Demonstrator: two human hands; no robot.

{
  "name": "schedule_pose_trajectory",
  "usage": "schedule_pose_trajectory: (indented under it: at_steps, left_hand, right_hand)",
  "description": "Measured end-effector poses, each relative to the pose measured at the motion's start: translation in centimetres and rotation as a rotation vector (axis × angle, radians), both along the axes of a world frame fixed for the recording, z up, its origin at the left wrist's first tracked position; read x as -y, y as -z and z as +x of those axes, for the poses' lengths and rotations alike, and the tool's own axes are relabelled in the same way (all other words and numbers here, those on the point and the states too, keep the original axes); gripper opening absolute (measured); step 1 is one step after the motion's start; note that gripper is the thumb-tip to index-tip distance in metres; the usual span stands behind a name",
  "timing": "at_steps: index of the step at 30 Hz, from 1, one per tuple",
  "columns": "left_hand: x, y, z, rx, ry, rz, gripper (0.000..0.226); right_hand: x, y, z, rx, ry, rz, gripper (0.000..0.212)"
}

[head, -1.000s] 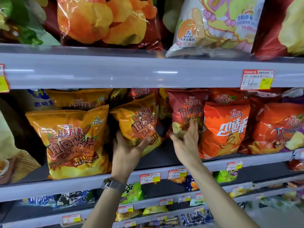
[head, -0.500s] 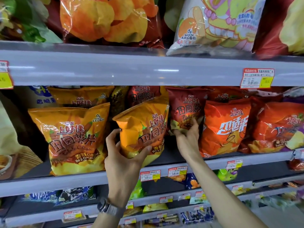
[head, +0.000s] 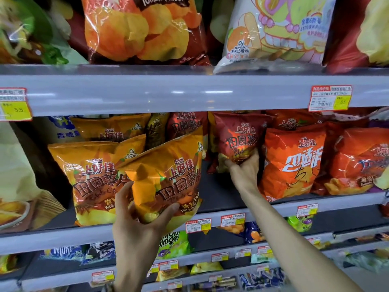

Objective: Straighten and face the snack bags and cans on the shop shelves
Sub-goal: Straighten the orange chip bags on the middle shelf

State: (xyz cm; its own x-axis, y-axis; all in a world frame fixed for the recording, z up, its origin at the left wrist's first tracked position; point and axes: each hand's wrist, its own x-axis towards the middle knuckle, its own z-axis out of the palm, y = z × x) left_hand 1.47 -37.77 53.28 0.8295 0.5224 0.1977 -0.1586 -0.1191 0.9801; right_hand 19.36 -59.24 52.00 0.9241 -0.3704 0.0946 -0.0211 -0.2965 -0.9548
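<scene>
Now | left hand [head: 136,228] fingers clasp orange bag [head: 172,169] | right hand [head: 244,174] pinches red bag [head: 237,135]

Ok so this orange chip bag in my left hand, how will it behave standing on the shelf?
Probably light for its size: the orange bag looks air-puffed. Its film creases under the left hand, so likely floppy. Glossy, so perhaps slippery, and it may tip on the shelf.
</scene>
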Motion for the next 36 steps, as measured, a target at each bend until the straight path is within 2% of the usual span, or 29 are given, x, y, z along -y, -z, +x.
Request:
schedule_pose_trajectory:
  at_steps: [3,13,28,30,34,36]
  left_hand:
    - [-0.6,-0.1,-0.4,0.005,-0.009,-0.001,0.094]
    - [-1.3,-0.3,-1.4,0.018,0.041,-0.075,0.091]
    - [-2.3,-0.1,-2.6,-0.040,-0.010,-0.024,0.094]
    - [-2.0,-0.1,-2.5,-0.044,0.011,-0.017,0.092]
    - [-0.7,-0.6,-1.7,-0.031,0.060,0.009,0.087]
    - [0.4,-1.1,-1.0,-0.008,0.107,0.032,0.087]
  right_hand:
    - [0.0,1.0,0.0,0.019,-0.030,0.001,0.120]
    - [-1.4,2.6,-0.8,0.067,-0.230,-0.035,0.104]
    - [-6.2,2.0,-2.2,0.055,-0.407,-0.033,0.089]
    - [-5.7,2.0,-2.8,0.048,-0.399,0.017,0.076]
    - [-3.8,1.1,-4.9,0.073,-0.283,0.147,0.024]
    - [-2.6,1.0,-6.2,0.090,-0.224,0.197,0.020]
